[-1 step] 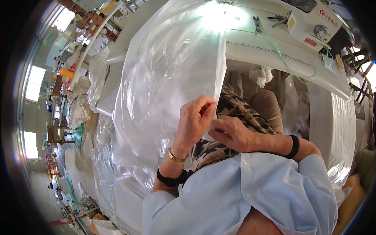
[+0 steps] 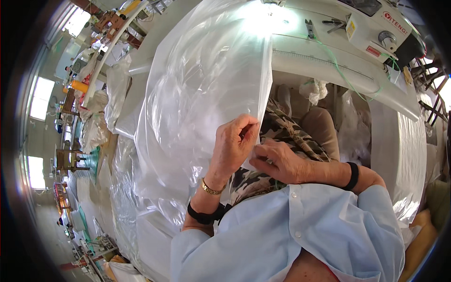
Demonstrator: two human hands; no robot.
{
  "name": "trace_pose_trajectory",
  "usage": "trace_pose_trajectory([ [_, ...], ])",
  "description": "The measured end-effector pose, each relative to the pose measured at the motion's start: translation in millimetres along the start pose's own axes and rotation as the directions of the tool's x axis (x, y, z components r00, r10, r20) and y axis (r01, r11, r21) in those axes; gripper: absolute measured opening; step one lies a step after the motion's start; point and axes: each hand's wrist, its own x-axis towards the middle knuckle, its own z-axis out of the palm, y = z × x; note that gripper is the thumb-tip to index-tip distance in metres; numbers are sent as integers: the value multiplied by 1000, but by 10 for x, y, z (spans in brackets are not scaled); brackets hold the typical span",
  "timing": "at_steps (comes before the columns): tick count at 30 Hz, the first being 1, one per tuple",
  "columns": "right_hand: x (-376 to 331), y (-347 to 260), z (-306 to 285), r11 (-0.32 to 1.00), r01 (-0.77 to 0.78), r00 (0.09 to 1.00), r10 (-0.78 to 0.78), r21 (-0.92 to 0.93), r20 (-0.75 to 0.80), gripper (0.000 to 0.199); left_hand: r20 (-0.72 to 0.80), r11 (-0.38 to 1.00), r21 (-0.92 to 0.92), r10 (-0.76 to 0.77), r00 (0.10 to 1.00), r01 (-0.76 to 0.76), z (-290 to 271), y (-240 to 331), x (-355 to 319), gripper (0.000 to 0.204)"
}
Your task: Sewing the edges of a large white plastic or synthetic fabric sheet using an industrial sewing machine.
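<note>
A wide sheet of clear plastic film [image 2: 202, 84] runs from under a bright lamp at the sewing machine down over my lap. My left hand [image 2: 236, 142] is closed, pinching the film's right edge between thumb and fingers. Just below and to the right, my right hand [image 2: 278, 160] has its fingers curled and pressed together at the lower part of the same edge. The film between the fingertips is partly hidden. Above my hands, the edge stretches fairly straight up to the lit sewing area.
The white sewing machine [image 2: 376, 30] with a dark hand dial stands at the upper right. Thread snips [image 2: 310, 29] lie on its bed, by a loose green thread [image 2: 334, 61]. A ruler strip marks the table's front edge. More plastic film [image 2: 124, 202] is heaped at left.
</note>
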Motion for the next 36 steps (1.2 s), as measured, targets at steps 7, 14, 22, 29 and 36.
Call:
trace_pose_trajectory([
  [7,42,19,144,988,146,979,-135,-59,154,12,15,998,18,-66,998,66,-99,22,-77,9],
  [14,231,382,43,943,326,945,-326,-66,17,12,-20,982,18,-190,982,190,-182,-149,-139,11],
  [22,1298,734,34,951,-263,951,226,-163,-210,29,-54,801,559,294,954,-215,-615,351,62,6],
  [29,1400,759,447,783,428,893,-289,-452,346,23,347,751,540,212,913,-380,-442,434,27,20],
  [36,966,813,-791,761,216,822,196,-611,535,21,277,727,615,165,947,-307,-118,38,-200,18],
])
